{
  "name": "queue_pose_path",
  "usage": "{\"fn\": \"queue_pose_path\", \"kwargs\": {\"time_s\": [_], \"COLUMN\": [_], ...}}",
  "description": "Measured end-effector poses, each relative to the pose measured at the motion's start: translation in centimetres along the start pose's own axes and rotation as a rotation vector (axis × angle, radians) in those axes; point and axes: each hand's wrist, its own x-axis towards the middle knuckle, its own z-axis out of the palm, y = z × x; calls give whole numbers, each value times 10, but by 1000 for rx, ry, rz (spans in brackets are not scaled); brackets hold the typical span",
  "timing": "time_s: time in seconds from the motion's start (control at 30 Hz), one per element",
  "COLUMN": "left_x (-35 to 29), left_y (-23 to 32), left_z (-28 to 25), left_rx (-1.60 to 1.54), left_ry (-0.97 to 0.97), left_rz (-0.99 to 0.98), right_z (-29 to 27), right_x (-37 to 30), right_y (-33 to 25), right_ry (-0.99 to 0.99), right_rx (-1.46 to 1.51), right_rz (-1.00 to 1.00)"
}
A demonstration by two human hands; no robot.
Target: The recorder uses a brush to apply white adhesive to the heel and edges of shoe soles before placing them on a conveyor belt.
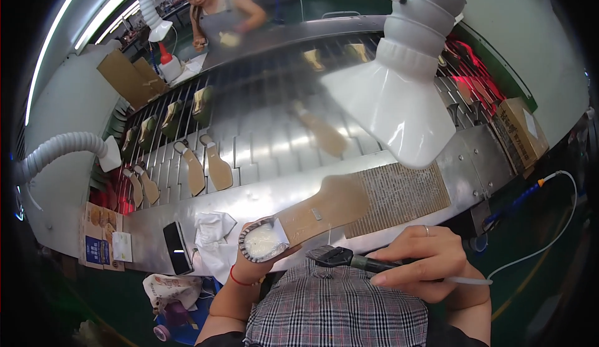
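A tan shoe sole (321,207) lies tilted in front of me. My left hand (249,271) grips it from below at the heel end, where a whitish patch sits inside a dark, pleated rim. Its broad toe end reaches over the left edge of a ribbed brown pad (405,197). Between the fingers of my right hand (430,263) is a black-handled brush (340,258) with a pale tube running off its back end. The bristles point left, below the sole and apart from it, above my plaid apron (337,309).
A slatted metal conveyor (262,129) carries several soles (218,166) and shoe parts (201,104). White duct hoods hang at right (405,110) and left (111,154). A white cloth (213,230) and a phone (178,248) lie on the ledge. Across the conveyor stands another person (224,16).
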Motion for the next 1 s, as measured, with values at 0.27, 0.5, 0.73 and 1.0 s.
{"fn": "queue_pose_path", "kwargs": {"time_s": [0.27,0.5,0.73,1.0], "left_x": [31,120,217,209], "left_y": [19,-4,-122,-252], "left_z": [31,117,249,227], "left_rx": [-92,-1001,-719,660], "left_ry": [-162,-28,-270,415], "left_rz": [-193,-602,-718,-805], "right_z": [-43,-75,-53,-46], "right_x": [-49,-112,-142,-152], "right_y": [52,115,156,175], "right_ry": [212,433,903,957], "right_rx": [143,691,839,843], "right_rz": [88,390,584,702]}}
